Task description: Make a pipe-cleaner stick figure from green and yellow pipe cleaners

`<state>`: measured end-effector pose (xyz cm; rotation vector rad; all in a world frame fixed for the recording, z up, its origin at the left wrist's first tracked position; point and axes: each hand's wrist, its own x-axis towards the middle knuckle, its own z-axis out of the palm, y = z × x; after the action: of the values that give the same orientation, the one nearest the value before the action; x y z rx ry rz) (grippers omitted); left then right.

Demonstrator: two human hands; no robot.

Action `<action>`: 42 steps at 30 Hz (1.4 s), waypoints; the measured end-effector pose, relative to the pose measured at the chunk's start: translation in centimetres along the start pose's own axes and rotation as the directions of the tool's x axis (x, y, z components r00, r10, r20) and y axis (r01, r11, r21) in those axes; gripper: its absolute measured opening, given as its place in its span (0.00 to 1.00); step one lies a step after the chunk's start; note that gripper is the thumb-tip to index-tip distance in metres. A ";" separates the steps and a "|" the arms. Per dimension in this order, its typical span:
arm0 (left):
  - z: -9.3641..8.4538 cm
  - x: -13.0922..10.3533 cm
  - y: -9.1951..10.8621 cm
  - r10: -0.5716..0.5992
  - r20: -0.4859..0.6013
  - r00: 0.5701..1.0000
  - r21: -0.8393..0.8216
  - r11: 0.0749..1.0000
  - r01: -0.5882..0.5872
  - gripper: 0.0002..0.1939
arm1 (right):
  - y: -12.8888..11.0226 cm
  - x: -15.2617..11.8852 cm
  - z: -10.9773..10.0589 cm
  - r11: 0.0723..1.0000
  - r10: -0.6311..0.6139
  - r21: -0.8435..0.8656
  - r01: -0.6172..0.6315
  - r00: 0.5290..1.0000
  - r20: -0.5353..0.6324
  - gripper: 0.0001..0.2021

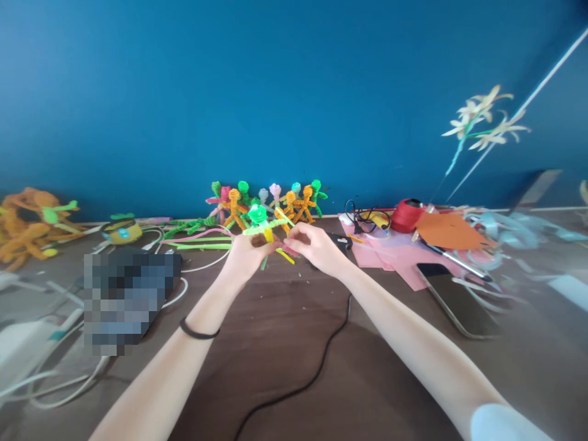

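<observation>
The left hand (250,254) has its thumb and fingers closed around a small fuzzy doll (257,214) with a green head, a yellow middle and pale green arms, holding it up above the table (285,343), in front of a row of similar dolls. The right hand (316,245) is just beside it, thumb and fingertips pinched together on a pink strip (285,249) at the lower part of the doll. Behind them, the orange, green and pink dolls (234,205) stand close to the blue wall (294,92). Loose green strips (202,246) lie left of the left hand, which belongs to the arm with a black wristband (199,331). A black cord (321,367) curves across the table between the forearms. To the right are pink paper (381,257), a red spool (407,217), orange paper (452,231) and a phone (454,300). More orange dolls (30,239) sit at the far left, blurred.
</observation>
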<state>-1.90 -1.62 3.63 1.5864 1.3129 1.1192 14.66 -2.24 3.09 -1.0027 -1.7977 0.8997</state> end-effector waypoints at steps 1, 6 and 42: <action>0.0 0.0 0.0 0.013 0.010 1.000 -0.004 1.000 -0.013 0.12 | 0.1 0.1 -0.1 0.998 0.046 0.049 -0.047 0.999 0.004 0.08; -0.1 0.1 0.2 0.047 0.054 0.997 -0.047 0.998 -0.045 0.11 | 0.7 0.5 -0.3 0.925 0.210 0.309 -0.221 0.975 0.067 0.08; 0.0 0.0 0.0 0.109 0.003 0.994 -0.043 0.993 -0.109 0.14 | -0.5 0.1 -0.1 0.837 0.282 0.415 -0.356 0.931 0.230 0.10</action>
<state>-1.90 -1.60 3.63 1.6452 1.2036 1.2010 14.60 -2.34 3.58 -0.9557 -1.4579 1.5671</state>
